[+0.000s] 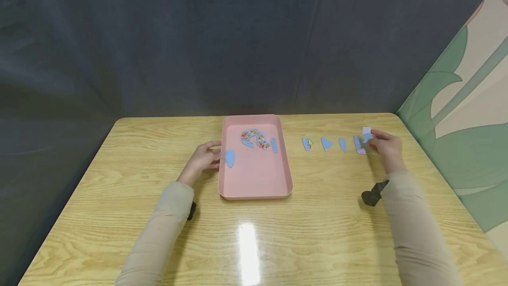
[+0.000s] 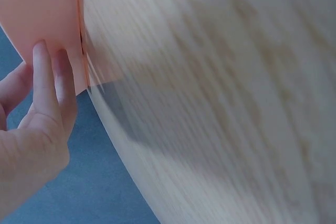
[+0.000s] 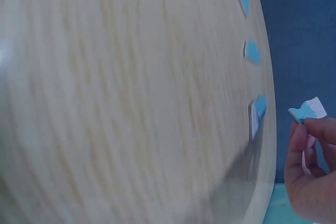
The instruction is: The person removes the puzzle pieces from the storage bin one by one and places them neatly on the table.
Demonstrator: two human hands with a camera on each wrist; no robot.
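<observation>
My right hand (image 1: 386, 148) pinches a blue and pale lilac puzzle piece (image 3: 308, 110) between thumb and fingertips at the right end of a row of pieces. Nearest to it on the table lies another blue and lilac piece (image 1: 359, 144). On the left, my left hand (image 1: 203, 161) rests its fingers against the outer left wall of a pink tray (image 1: 255, 185); in the left wrist view the straight fingertips (image 2: 42, 51) touch that wall. Inside the tray are a colourful curved group of joined pieces (image 1: 255, 138), a blue piece (image 1: 230, 158) by the left wall and a narrow blue piece (image 1: 274, 144).
Left of the right hand, the row on the wooden table (image 1: 317, 224) continues with a narrow blue piece (image 1: 342, 144), a triangular blue piece (image 1: 326, 144) and a blue piece with a coloured patch (image 1: 306, 144). A dark curtain (image 1: 254, 43) hangs behind the table's far edge.
</observation>
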